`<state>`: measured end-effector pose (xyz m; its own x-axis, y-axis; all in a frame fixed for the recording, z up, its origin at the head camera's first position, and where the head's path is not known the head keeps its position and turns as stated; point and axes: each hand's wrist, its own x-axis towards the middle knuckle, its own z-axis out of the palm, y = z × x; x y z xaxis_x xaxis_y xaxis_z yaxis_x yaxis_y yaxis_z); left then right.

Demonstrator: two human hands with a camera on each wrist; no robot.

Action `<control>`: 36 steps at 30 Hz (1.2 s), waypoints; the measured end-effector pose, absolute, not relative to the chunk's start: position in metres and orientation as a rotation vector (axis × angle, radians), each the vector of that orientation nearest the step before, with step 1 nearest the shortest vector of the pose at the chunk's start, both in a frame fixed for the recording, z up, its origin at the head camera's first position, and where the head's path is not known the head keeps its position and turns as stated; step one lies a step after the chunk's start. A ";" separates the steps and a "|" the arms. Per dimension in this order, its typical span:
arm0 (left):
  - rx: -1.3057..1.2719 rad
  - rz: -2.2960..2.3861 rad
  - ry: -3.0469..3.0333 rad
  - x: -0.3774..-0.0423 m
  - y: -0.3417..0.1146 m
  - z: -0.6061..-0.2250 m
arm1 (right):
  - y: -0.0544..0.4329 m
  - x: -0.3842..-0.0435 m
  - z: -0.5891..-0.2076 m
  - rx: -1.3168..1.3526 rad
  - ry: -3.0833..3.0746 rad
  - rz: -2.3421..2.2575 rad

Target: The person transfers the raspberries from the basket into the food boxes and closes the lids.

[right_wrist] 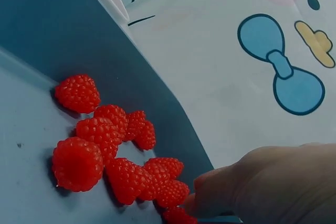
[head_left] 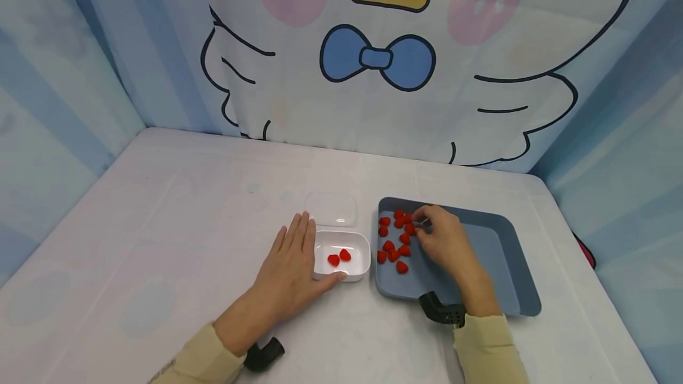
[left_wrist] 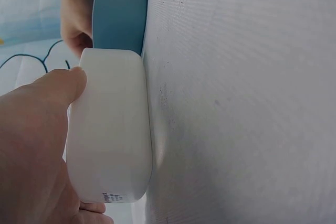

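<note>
A small white box [head_left: 342, 274] holds two red raspberries [head_left: 339, 257]. My left hand [head_left: 292, 271] lies along its left side with fingers straight; in the left wrist view the thumb [left_wrist: 72, 82] presses on the box's rim. To the right, a blue-grey tray [head_left: 491, 253] bears several raspberries [head_left: 393, 255], gathered toward its left side. Over the tray, my right hand [head_left: 443, 240] has its thumb and forefinger brought together at a raspberry [right_wrist: 179, 215] on the cluster's edge. That berry is partly hidden by the fingertips in the right wrist view.
A clear lid [head_left: 333, 209] lies on the white table [head_left: 160, 224] just behind the box. The box stands close to the tray's left edge. A printed curtain [head_left: 373, 117] rises behind the table, with more curtain on both sides.
</note>
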<state>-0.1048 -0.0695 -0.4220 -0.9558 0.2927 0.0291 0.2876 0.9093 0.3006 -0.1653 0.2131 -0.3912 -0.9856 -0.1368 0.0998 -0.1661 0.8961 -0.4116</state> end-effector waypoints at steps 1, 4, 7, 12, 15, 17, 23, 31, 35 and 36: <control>0.463 0.477 3.054 -0.105 -0.069 -0.422 | 0.213 -0.165 -0.392 0.243 -2.992 0.659; 0.462 0.475 3.052 -0.104 -0.069 -0.422 | 0.214 -0.166 -0.393 0.253 -2.997 0.657; 0.463 0.475 3.055 -0.105 -0.069 -0.422 | 0.214 -0.166 -0.393 0.254 -3.011 0.660; 0.464 0.484 3.053 -0.105 -0.070 -0.422 | 0.214 -0.168 -0.392 0.240 -3.044 0.665; 0.464 0.486 3.050 -0.105 -0.070 -0.422 | 0.213 -0.168 -0.392 0.226 -3.073 0.656; 0.464 0.488 3.047 -0.105 -0.070 -0.422 | 0.213 -0.168 -0.392 0.215 -3.089 0.645; 0.462 0.495 3.041 -0.105 -0.070 -0.422 | 0.214 -0.168 -0.392 0.184 -3.099 0.627; 0.462 0.501 3.036 -0.105 -0.069 -0.422 | 0.218 -0.167 -0.392 0.211 -3.053 0.609; 0.463 0.499 3.042 -0.105 -0.069 -0.422 | 0.219 -0.166 -0.391 0.235 -3.021 0.616; 0.463 0.499 3.043 -0.105 -0.069 -0.422 | 0.219 -0.166 -0.390 0.240 -3.010 0.615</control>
